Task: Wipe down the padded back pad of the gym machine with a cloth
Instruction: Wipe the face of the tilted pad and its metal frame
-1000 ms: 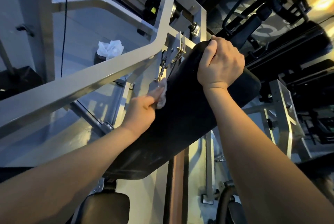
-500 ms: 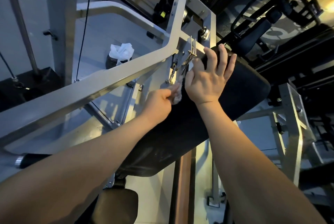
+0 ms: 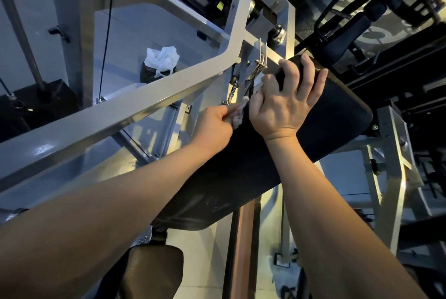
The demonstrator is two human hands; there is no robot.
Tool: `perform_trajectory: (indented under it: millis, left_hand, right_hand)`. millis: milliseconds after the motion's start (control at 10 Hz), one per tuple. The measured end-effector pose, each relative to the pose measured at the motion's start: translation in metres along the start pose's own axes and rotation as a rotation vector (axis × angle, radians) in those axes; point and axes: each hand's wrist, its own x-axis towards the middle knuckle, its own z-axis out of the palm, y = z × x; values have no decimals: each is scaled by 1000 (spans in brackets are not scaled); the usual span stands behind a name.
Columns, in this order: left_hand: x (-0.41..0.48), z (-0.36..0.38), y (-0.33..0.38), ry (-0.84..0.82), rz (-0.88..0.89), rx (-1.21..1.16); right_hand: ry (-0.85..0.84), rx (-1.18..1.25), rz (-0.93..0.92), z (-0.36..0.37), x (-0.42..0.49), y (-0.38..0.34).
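Cloth (image 3: 238, 116) sits pinched in left hand (image 3: 214, 126) against back pad (image 3: 325, 134); right hand (image 3: 284, 105) presses just beside, fingers (image 3: 306, 76) spread.

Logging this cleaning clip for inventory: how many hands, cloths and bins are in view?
hands: 2, left hand and right hand
cloth: 1
bin: 1
total: 4
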Motion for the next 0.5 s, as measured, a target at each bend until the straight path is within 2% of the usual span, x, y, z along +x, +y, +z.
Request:
perform_trajectory:
  millis: [100,200,300,500]
  left_hand:
    - [-2,-8,-23,-11,-5,139]
    - [-15,-23,-49,0,-242,387]
    - [-13,-30,-34,-22,-306,353]
    - [-32,-3,6,65,-80,101]
  right_hand:
    - [8,-1,1,0,0,-1]
    - [27,-8,-4,3,0,-2]
    - [39,-18,3,4,0,-1]
    - [43,-7,-4,2,-1,-1]
